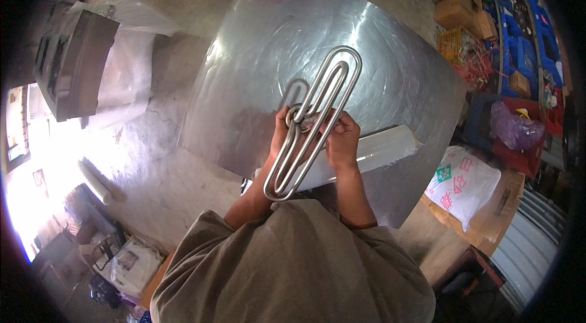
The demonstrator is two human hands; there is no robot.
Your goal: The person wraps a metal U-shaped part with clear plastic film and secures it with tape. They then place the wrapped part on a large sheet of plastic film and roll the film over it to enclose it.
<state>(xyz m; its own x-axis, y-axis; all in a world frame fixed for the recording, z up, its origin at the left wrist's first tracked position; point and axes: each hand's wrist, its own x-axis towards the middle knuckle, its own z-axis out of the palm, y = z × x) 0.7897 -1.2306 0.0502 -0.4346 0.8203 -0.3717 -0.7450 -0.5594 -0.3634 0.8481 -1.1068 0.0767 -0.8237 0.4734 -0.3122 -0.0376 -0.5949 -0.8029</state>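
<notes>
1. Olive-green shirt [293,268] is filling the bottom middle of the frame, closest to the camera.
2. Both forearms are reaching up from it toward the middle of the frame.
3. Left hand [282,134] is wrapping its fingers around a bent metal tube coil [317,115].
4. Right hand [342,137] is pinching the coil at its round base, just beside the left hand.
5. Shiny coil loops are slanting from lower left up to upper right, in the middle of the frame.
6. Big shiny metal sheet [274,30] is lying under the hands.
7. White roll [384,146] is lying on the sheet, right of the hands.
8. White printed sack [461,185] is sitting at the right.
9. Dark metal box [76,63] is sitting at the upper left.
</notes>
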